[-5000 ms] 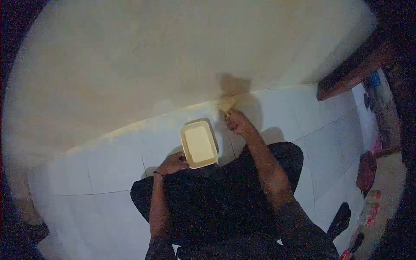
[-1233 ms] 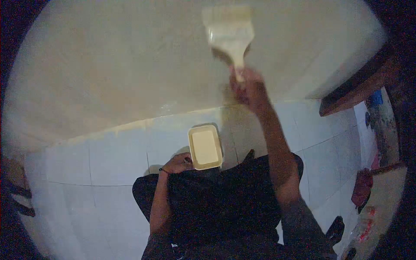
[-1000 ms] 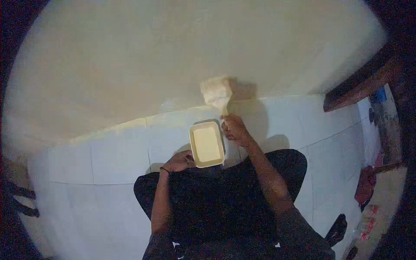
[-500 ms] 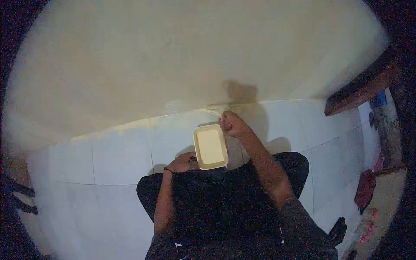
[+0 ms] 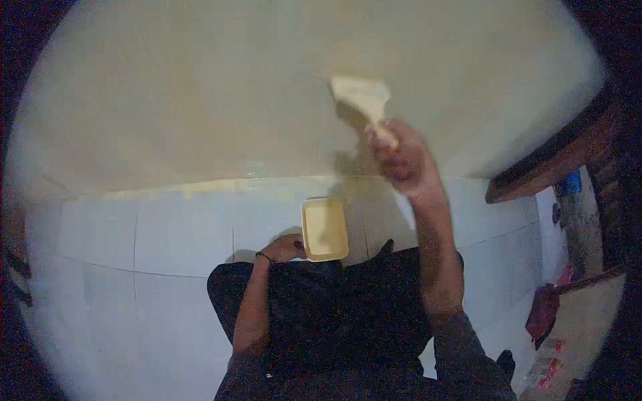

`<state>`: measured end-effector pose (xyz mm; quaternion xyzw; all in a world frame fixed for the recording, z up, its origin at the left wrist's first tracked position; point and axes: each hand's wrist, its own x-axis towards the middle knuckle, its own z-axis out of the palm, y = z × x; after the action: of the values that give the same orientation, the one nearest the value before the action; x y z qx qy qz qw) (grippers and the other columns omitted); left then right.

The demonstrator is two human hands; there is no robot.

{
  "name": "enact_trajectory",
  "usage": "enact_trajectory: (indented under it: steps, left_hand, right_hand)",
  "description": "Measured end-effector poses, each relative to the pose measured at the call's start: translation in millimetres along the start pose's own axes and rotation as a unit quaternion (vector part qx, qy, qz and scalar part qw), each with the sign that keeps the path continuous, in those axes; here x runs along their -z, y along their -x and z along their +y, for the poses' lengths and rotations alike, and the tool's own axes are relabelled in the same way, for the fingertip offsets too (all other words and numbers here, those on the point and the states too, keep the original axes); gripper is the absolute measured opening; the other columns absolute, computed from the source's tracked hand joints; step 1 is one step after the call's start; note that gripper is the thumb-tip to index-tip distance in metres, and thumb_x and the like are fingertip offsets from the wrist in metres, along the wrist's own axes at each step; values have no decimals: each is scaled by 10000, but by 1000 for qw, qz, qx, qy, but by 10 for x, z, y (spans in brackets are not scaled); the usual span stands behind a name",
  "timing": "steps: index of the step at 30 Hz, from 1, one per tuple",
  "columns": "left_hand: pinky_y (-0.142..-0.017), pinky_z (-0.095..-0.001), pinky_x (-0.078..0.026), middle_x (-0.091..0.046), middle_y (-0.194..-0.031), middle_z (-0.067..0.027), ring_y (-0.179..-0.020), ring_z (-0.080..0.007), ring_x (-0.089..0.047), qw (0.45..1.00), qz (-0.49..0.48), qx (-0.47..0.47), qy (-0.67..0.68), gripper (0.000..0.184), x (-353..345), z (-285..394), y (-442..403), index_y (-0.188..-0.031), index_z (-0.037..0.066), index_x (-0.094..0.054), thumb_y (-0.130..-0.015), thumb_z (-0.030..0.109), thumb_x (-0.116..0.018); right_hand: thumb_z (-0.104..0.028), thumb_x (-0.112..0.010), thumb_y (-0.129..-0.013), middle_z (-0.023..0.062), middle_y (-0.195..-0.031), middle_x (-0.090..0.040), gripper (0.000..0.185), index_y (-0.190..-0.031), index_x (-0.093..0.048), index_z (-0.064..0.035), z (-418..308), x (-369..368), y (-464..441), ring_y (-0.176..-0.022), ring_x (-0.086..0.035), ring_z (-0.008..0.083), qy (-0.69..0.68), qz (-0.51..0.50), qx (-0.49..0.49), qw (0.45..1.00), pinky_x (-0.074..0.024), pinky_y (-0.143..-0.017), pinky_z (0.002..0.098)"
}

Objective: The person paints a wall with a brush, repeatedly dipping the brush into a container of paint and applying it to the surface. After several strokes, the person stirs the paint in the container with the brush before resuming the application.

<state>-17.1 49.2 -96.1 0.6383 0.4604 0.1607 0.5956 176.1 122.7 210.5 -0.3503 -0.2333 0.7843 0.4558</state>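
Observation:
My right hand (image 5: 404,157) is closed round the handle of a wide paintbrush (image 5: 361,97). Cream paint coats the brush head, which points up and left in front of the wall (image 5: 200,87). Whether the bristles touch the wall I cannot tell. Low in front of my lap is a rectangular tub (image 5: 326,256) holding cream paint (image 5: 322,224). My left hand (image 5: 287,247), with a dark band at the wrist, grips the tub's lower left side; its fingertips are partly hidden there.
Pale floor tiles (image 5: 180,234) meet the wall along a line with cream paint smears (image 5: 214,185). A dark wooden piece (image 5: 528,180) juts in at the right. Beyond it are a blue object (image 5: 570,182), a dark red cloth (image 5: 543,314) and clear plastic with red marks (image 5: 548,371).
My right hand has lifted the paintbrush from the foot of the wall, upward and slightly right. My left hand stays at the tub. The view has shifted a little.

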Motion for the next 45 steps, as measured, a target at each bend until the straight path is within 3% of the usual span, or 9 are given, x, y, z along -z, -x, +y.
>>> enact_trajectory:
  steps: [4, 9, 13, 15, 20, 25, 29, 39, 45]
  left_hand:
    - [-745, -304, -419, -573, -843, -95, -802, -198, -531, 999, 38, -14, 0, 298, 33, 49, 64, -860, 37, -554, -640, 219, -641]
    - [-765, -317, -404, -552, -889, -101, -845, -220, -514, 992, 27, 17, -121, 298, 3, -294, -46, -829, 51, -563, -624, 255, -635]
    - [-775, -328, -398, -549, -902, -101, -862, -218, -510, 994, 31, 16, -99, 322, -65, -440, -159, -804, 49, -560, -612, 297, -632]
    - [-773, -326, -400, -550, -903, -100, -857, -215, -514, 997, 25, -3, -74, 316, -119, -631, -295, -814, 47, -558, -617, 284, -631]
    - [-760, -318, -413, -556, -895, -94, -830, -205, -528, 1000, -9, 19, 0, 313, -113, -337, -145, -861, 39, -546, -636, 242, -624]
    - [-729, -303, -427, -583, -821, -93, -782, -200, -551, 994, 52, -96, -31, 283, -314, -646, -379, -844, 30, -557, -652, 231, -610]
    - [-735, -310, -422, -578, -853, -100, -803, -203, -547, 996, 14, 9, -84, 293, -263, -282, -270, -843, 40, -569, -645, 252, -611]
    - [-748, -328, -415, -559, -913, -130, -855, -247, -527, 998, -9, 7, -66, 365, 169, -41, 33, -899, 37, -546, -614, 253, -622]
    - [-736, -331, -418, -567, -877, -138, -829, -259, -538, 995, 13, 9, -98, 351, 153, -32, -70, -864, 16, -531, -617, 249, -621]
  right_hand:
    - [-252, -385, -818, -23, -532, -418, 243, -888, -473, -37, -625, -456, 168, -313, -293, 24, 97, -201, 36, 974, -224, -232, 162]
    - [-182, -333, -840, -2, -584, -372, 209, -884, -438, -7, -811, -952, 146, -353, -278, 25, 186, -309, 160, 919, -238, -230, 139]
    - [-213, -340, -844, -40, -571, -375, 225, -954, -404, -27, -562, -1083, 134, -401, -310, 23, 274, -138, 348, 886, -269, -326, 165]
    - [-191, -331, -844, -14, -586, -360, 208, -885, -441, -19, -442, -936, -12, -367, -273, 20, 241, -213, 267, 909, -221, -257, 134]
    - [-236, -373, -830, -22, -560, -397, 227, -889, -477, -43, 135, -473, -291, -368, -296, 23, 248, -90, 260, 929, -214, -280, 155]
    - [-264, -413, -811, -5, -563, -415, 236, -897, -481, -56, 812, 293, -527, -357, -317, 42, 354, -30, 236, 904, -247, -291, 182]
    - [-280, -485, -772, 3, -565, -411, 225, -885, -470, -87, 1442, 804, -618, -369, -339, 53, 137, -12, 17, 990, -249, -291, 182]
    - [-251, -470, -763, 0, -575, -403, 186, -824, -448, -77, 2251, 1011, -1051, -374, -317, 55, -46, 39, -155, 986, -237, -289, 165]
    - [-236, -468, -758, -11, -530, -382, 180, -751, -433, -60, 2276, 1311, -1335, -378, -337, 64, -96, 18, -163, 982, -254, -284, 172]
